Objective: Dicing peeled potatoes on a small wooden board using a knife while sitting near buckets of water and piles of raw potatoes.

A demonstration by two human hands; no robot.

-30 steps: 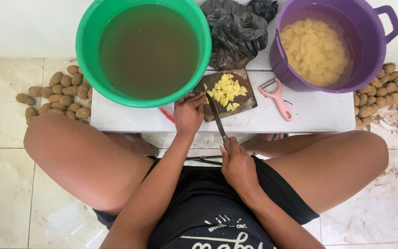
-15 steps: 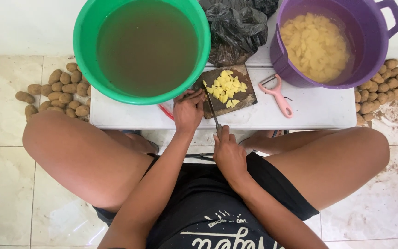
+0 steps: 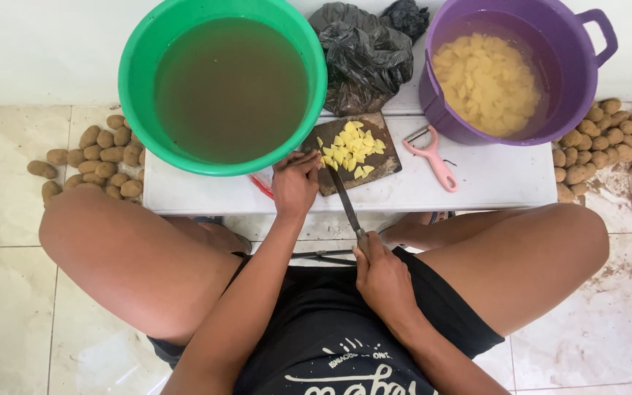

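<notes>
Potato pieces, pale yellow and cut small, are piled on a dark wooden cutting board that sits on the low white table. A long knife is laid across the board's near edge, blade tip right by the pile. Its handle is gripped in a closed fist by the right hand, down between the knees. The left hand is curled at the board's left corner, fingers pressed down next to the blade; what's pinned under them can't be made out.

A pink peeler is lying just right of the board. Behind it, a purple bucket is filled with more yellow pieces in water. A green basin of murky water is parked on the left, touching the board's corner. A crumpled black plastic bag is wedged between the two. Brown unpeeled potatoes are heaped on the tile floor on both sides.
</notes>
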